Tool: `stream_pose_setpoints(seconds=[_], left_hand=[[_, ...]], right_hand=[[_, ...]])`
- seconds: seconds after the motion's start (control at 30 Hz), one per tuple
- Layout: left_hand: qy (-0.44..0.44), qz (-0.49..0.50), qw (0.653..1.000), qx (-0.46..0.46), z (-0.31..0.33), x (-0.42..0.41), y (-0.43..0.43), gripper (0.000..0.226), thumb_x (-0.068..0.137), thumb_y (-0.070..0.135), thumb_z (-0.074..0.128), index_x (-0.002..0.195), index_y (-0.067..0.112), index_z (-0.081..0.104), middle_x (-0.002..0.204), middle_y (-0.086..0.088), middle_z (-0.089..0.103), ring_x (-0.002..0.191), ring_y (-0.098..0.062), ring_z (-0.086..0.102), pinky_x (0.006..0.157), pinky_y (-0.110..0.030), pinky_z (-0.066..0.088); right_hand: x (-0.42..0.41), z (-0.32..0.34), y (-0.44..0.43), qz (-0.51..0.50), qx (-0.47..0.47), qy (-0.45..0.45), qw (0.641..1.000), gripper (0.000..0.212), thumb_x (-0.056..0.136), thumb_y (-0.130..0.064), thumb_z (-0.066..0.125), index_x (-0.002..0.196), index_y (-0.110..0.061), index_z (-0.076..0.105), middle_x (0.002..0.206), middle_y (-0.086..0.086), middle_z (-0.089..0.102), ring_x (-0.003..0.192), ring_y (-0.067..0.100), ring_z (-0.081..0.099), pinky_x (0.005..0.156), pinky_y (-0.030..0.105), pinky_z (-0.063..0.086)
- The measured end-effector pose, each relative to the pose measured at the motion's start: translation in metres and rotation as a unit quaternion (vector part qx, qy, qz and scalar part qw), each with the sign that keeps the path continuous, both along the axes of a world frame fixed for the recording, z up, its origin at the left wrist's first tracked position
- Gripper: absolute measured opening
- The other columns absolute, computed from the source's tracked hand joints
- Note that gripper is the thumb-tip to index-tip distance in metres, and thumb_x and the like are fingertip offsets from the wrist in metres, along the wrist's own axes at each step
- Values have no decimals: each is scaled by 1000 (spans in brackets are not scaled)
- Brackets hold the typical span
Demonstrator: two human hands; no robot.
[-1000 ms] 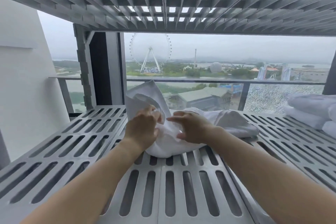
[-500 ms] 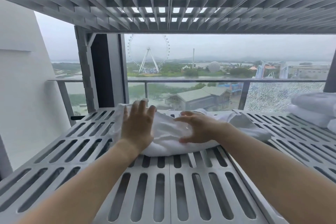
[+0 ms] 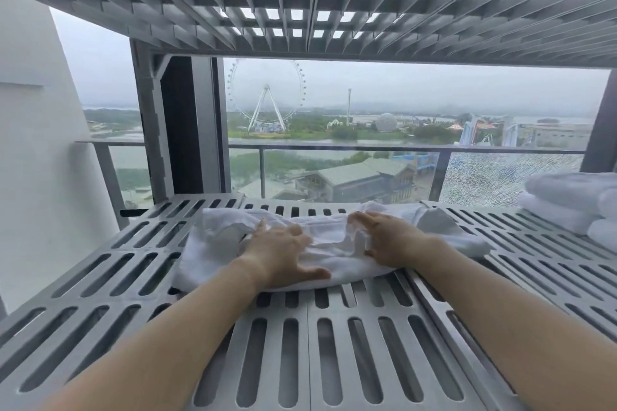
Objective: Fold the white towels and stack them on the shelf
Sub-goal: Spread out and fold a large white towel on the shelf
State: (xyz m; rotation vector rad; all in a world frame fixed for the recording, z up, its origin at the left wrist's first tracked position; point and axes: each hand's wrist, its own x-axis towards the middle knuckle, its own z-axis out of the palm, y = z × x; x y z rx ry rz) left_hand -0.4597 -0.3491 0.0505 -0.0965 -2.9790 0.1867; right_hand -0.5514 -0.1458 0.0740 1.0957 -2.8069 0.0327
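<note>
my forearms run out over the slotted grey shelf and both end on the white towel, which lies rumpled in the middle of the shelf with its long axis left to right, across my reach rather than along it. my left hand lies flat on the left-middle of it, fingers spread and straight, thumb stretched out along the near edge. my right hand rests just right of centre, fingers laid together and pointing left over a raised crease. it is blurred there, so i can't tell whether the tips nip that fold or only press it. cloth sticks out past both hands: a loose, wide flap to the left and a narrower tail to the right. i judge the next move turns on that, bringing an end in over the middle, each hand being close to its own end. the folded towels sit stacked at the far right of the same shelf, well apart from this one and on my right hand's side. overhead is another slatted shelf. a white wall stands to the left. beyond, a glass railing has one crazed pane at the right, and far off a ferris wheel rises under grey sky.
</note>
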Motion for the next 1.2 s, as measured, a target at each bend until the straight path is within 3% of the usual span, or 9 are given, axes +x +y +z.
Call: stream_pose_setpoints(seconds=[0.13, 0.33, 0.43, 0.6, 0.73, 0.87, 0.93, 1.1, 1.2], left_hand=[[-2, -14, 1000, 10, 2, 7, 4, 79, 75, 80, 28, 136, 31, 38, 141, 6, 40, 130, -19, 36, 114, -54, 5], [3, -34, 998, 46, 7, 28, 12, 53, 84, 65, 41, 127, 34, 45, 132, 7, 47, 122, -19, 45, 110, -52, 19], [7, -43, 998, 50, 11, 38, 14, 42, 83, 61, 46, 117, 36, 48, 123, 8, 53, 113, -17, 49, 105, -49, 27], [14, -27, 999, 42, 12, 48, 19, 42, 84, 57, 49, 118, 32, 47, 121, 4, 50, 116, -19, 47, 108, -57, 22], [29, -39, 997, 59, 14, 51, 26, 42, 84, 55, 51, 118, 30, 48, 124, 5, 48, 116, -17, 47, 110, -57, 20], [57, -71, 990, 108, 14, 45, 35, 48, 83, 61, 49, 120, 31, 46, 128, 6, 47, 114, -15, 47, 99, -39, 38], [38, -71, 990, 116, 16, 35, 43, 57, 81, 62, 50, 127, 30, 41, 133, 5, 45, 119, -15, 44, 98, -39, 41], [44, -131, 975, 173, 15, 7, 74, 98, 70, 61, 66, 146, 25, 14, 150, 1, 25, 135, -17, 28, 110, -34, 27], [60, -162, 963, 205, 20, -9, 94, 113, 66, 59, 71, 147, 28, -2, 154, 1, 16, 138, -17, 22, 113, -33, 22]], right_hand=[[10, -3, 8, -5, -37, 1, 999, 41, 85, -14, 52, 122, -25, 38, 126, 2, 53, 110, 25, 50, 93, 38, 42], [40, -4, 19, -17, -49, 29, 998, 32, 86, -15, 49, 114, -24, 40, 117, 6, 57, 98, 25, 51, 82, 35, 44], [60, -6, 24, -15, -64, 64, 996, 39, 85, -14, 46, 122, -23, 37, 122, 8, 56, 103, 28, 54, 86, 38, 45], [77, -4, 40, -3, -139, 150, 979, 62, 79, 0, 52, 135, -20, 34, 127, 6, 49, 115, 25, 48, 90, 40, 46], [74, -6, 53, 8, -188, 150, 970, 72, 76, -20, 71, 137, -12, 33, 130, 11, 46, 118, 26, 45, 97, 33, 38], [63, -8, 65, 17, -190, 119, 974, 82, 72, -28, 75, 138, -9, 31, 134, 10, 42, 124, 25, 40, 105, 30, 30], [57, -6, 69, 37, -188, 112, 975, 82, 71, -26, 76, 138, -9, 32, 134, 11, 43, 125, 25, 40, 106, 28, 27], [44, 2, 75, 125, -211, 169, 955, 56, 80, -11, 63, 132, -4, 42, 126, 14, 56, 116, 28, 52, 99, 28, 36], [29, 4, 83, 131, -243, 187, 943, 62, 73, -9, 69, 129, -3, 44, 124, 15, 55, 115, 30, 51, 99, 32, 39]])
